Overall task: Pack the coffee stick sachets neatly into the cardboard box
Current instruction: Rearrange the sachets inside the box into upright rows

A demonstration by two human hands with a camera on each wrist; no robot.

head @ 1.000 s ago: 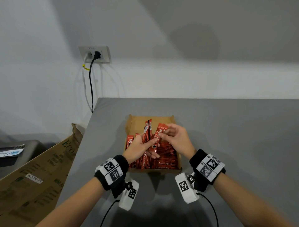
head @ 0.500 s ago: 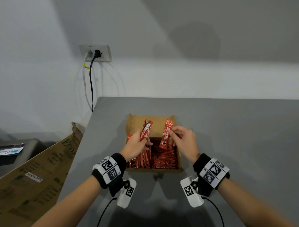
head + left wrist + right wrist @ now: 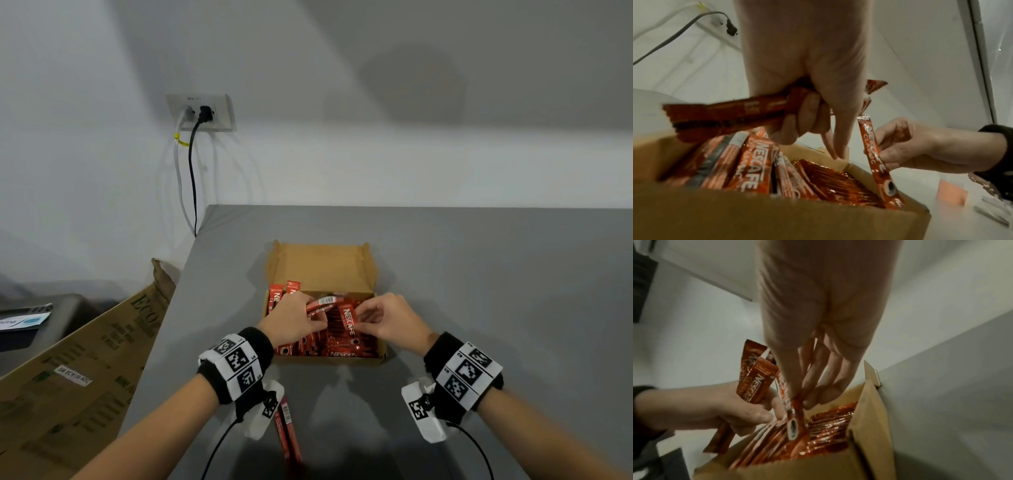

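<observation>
Head view showed the right hand (image 3: pixel 390 320) pinching one red coffee stick sachet (image 3: pixel 349 322) — best slid upright into the brown cardboard box (image 3: pixel 322 267) — while the left hand (image 3: pixel 294 320) clutched a spare red bundle (image 3: pixel 725 113).

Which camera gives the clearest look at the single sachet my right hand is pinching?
The left wrist view: the sachet shows full length, lettering readable, right hand pinching it. In the right wrist view fingers cover most of it; the head view shows it small.
</observation>
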